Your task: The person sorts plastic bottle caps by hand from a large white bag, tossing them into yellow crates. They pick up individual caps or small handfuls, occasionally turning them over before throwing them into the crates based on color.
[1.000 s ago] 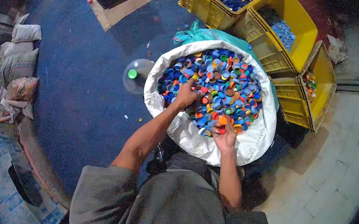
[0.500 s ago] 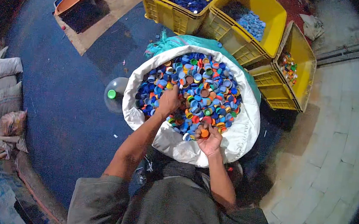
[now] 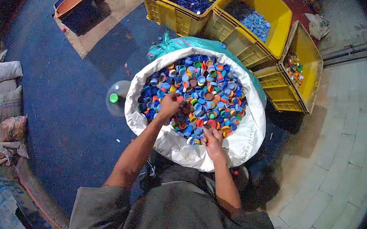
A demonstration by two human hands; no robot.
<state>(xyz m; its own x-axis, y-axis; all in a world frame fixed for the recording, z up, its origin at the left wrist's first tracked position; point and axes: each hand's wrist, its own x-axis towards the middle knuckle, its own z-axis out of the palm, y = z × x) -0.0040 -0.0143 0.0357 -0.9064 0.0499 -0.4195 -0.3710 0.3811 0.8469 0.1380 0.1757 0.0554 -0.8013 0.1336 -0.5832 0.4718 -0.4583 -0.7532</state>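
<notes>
A white sack (image 3: 255,122) with its rim rolled back is full of mixed plastic bottle caps (image 3: 201,80), mostly blue with orange, red, green, yellow and brown among them. Over the left part of the heap, my left hand (image 3: 169,107) is closed, with a red bottle cap (image 3: 179,99) at its fingertips. My right hand (image 3: 214,141) hovers at the near edge of the caps, knuckles up and fingers curled in. What it holds is hidden beneath the fingers. Just beyond its fingertips is a reddish cap (image 3: 211,124).
Yellow crates (image 3: 241,42) holding sorted caps stand beyond the sack. A clear bottle with a green cap (image 3: 113,98) lies left of it. An orange-rimmed tub (image 3: 72,2) sits at the far left. Filled bags (image 3: 9,70) line the left wall.
My right hand has turned over from palm up, where an orange cap showed, to knuckles up. My left hand has drawn slightly nearer, and a red cap now shows at its fingertips.
</notes>
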